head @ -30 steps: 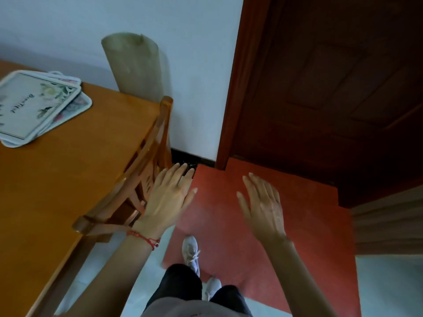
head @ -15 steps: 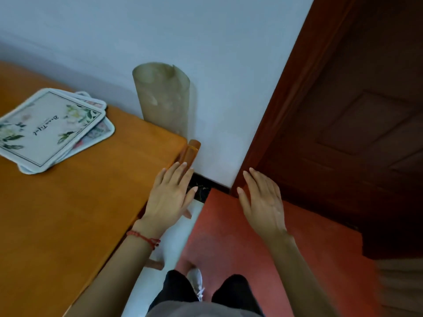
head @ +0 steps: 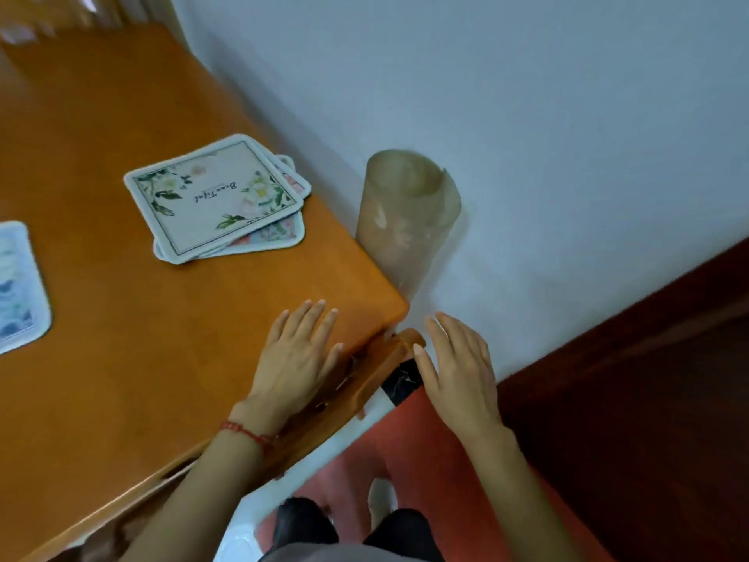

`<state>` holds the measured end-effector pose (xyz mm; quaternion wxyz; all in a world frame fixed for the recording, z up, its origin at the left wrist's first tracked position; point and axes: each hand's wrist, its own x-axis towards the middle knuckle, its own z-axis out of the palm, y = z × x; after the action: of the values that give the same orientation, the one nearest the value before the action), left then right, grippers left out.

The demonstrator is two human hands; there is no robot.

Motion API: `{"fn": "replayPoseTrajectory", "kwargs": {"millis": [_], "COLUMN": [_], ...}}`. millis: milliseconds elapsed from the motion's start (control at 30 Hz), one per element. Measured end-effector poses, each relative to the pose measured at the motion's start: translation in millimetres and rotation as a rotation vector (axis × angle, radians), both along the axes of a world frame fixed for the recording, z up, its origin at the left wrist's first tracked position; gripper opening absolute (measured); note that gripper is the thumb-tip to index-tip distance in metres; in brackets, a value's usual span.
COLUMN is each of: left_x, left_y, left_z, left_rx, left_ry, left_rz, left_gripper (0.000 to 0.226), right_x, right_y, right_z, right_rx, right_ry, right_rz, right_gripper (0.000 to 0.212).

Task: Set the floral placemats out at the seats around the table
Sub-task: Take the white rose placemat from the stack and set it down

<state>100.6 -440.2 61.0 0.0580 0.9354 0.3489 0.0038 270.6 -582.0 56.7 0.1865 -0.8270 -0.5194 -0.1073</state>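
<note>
An orange wooden table [head: 121, 358] is being viewed from above, with its near corner set close to a pale wall [head: 527, 115]. A loose stack of floral placemats [head: 215, 198] is lying on the table toward the wall side, well apart from both hands; the top mat is printed with green leaves, pale flowers and a line of script, and the mats beneath it are fanned out at its right and lower edges. A separate blue-patterned placemat [head: 18, 285] is lying flat at the left edge of the view, partly cut off.

The left hand [head: 294, 361] is being held palm down over the table corner, fingers straight and slightly spread, with nothing gripped; whether it is touching the wood cannot be told. A red string bracelet [head: 247, 432] is being worn at its wrist. The right hand [head: 458, 371] is being held in the air just beyond the table edge, fingers extended and relaxed, with nothing held.

The top rail of a wooden chair [head: 381, 371] is showing between the two hands, tucked against the table edge. A rolled translucent sheet [head: 405, 221] is standing upright against the wall just past the table corner. A red floor mat [head: 425, 472] and a dark wooden door [head: 648, 379] are lying to the right.
</note>
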Motion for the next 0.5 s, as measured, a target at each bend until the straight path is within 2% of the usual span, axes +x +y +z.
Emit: {"fn": "replayPoseTrajectory", "kwargs": {"millis": [167,333,500], "left_x": [1,-12,-26], "left_y": [11,23,49], "left_z": [2,2,0], "left_rx": [0.001,-0.006,-0.001], "left_ry": [0.011,0.012,-0.004], "left_rz": [0.185,0.331,0.441], "left_gripper": [0.071,0.070,0.056], "right_x": [26,29,25], "right_y": [45,82,127], "right_z": [4,3,1], "right_rx": [-0.034,-0.052,-0.082], "right_ry": [0.061,0.068,0.071], "right_rz": [0.208,0.328,0.413], "right_gripper": [0.044,0.044,0.045]}}
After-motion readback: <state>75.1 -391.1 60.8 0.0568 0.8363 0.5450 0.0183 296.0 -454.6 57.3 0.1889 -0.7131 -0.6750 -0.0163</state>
